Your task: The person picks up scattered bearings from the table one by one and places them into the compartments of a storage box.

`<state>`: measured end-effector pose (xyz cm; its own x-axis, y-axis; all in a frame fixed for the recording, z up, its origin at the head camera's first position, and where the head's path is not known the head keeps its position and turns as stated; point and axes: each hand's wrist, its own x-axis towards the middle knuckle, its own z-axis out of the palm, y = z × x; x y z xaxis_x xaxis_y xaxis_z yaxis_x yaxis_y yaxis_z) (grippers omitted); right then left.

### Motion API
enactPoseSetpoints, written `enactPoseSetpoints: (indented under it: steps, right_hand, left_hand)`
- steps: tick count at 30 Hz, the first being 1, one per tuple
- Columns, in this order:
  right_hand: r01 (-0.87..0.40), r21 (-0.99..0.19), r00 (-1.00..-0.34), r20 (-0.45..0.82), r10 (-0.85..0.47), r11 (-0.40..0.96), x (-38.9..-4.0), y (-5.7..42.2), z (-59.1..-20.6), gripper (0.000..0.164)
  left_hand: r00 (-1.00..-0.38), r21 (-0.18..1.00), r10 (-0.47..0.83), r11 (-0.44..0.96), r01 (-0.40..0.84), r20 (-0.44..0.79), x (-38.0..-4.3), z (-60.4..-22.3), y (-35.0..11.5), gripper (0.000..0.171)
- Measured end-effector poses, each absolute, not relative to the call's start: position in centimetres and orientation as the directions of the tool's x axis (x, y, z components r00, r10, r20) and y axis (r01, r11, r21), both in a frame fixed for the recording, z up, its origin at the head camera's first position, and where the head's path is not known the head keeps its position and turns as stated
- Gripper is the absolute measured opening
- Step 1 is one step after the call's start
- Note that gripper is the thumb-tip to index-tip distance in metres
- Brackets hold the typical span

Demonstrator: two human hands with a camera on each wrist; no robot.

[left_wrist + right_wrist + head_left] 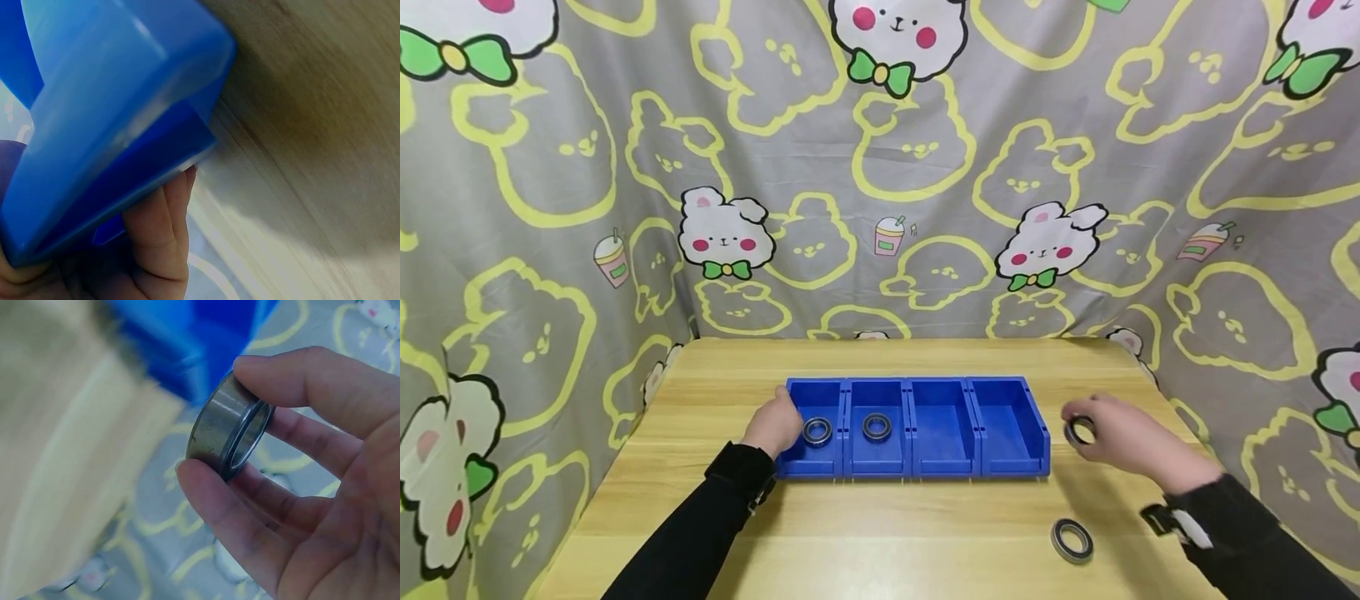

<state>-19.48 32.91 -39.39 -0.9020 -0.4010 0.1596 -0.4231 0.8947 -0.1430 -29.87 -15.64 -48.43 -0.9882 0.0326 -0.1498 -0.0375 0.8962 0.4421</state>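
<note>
One ring [215, 428] held, three resting

On my feed the right hand [1120, 429] pinches it between thumb and fingers, just right of the blue bins [946, 468]. The left hand [772, 425] grips the leftmost bin [812, 467]. Two other rings [866, 427] sit in bins; a loose ring [1057, 541] lies on the table [910, 533].

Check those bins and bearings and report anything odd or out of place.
Nothing stands out. The four blue bins form a straight row; the two leftmost each hold one bearing. A third bearing lies on the table, and the right hand pinches a fourth; no damage shows.
</note>
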Motion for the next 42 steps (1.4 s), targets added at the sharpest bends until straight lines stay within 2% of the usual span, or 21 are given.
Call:
enactPoseSetpoints:
  steps: [8, 18, 26, 33, 42]
  right_hand:
    - [-0.485, -0.205, -0.873, 0.054, -0.485, 0.85, -23.9, 24.8, -37.6, 0.033]
    - [-0.436, -0.225, -0.882, -0.088, -0.464, 0.872, -27.1, 17.5, -40.5, 0.042]
    - [-0.4, -0.194, -0.895, -0.128, -0.428, 0.896, -28.2, 16.1, -43.7, 0.038]
    - [-0.437, -0.186, -0.884, -0.093, -0.459, 0.88, -28.7, 15.6, -45.4, 0.02]
    - [-0.42, -0.128, -0.899, -0.075, -0.431, 0.898, -28.8, 14.7, -47.2, 0.023]
  left_hand:
    - [-0.987, 0.426, 0.024, 0.903, -0.045, -0.156, -30.0, -48.0, -15.8, 0.066]
    - [-0.985, 0.437, 0.022, 0.897, -0.057, -0.173, -29.8, -48.4, -15.6, 0.067]
    - [-0.982, 0.451, 0.012, 0.889, -0.077, -0.19, -29.9, -48.3, -15.6, 0.068]
    - [-0.985, 0.462, 0.004, 0.884, -0.077, -0.172, -29.8, -48.4, -15.5, 0.066]
    - [-0.988, 0.441, 0.0, 0.895, -0.07, -0.156, -29.5, -48.4, -15.3, 0.068]
